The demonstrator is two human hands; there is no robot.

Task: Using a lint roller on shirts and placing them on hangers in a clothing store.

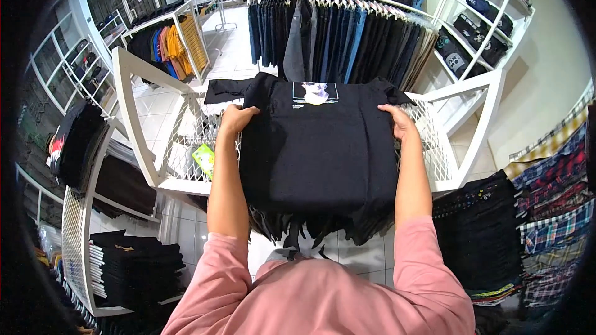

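Note:
A black T-shirt (316, 158) lies spread across a white wire-mesh rack top, its front edge hanging over the near rail. A printed picture with small lettering (315, 94) shows near its far end, and its sleeves stick out left and right. My left hand (238, 117) grips the shirt's left side, thumb on top. On the opposite side, my right hand (396, 120) holds the cloth between thumb and fingers. The fingers of both hands are partly hidden.
The rack's white frame (184, 186) rises at both sides. A green packet (204, 160) lies on the mesh at left. Hanging trousers (326, 42) stand beyond. Folded black clothes (139, 265) are at lower left, plaid shirts (554, 223) at right.

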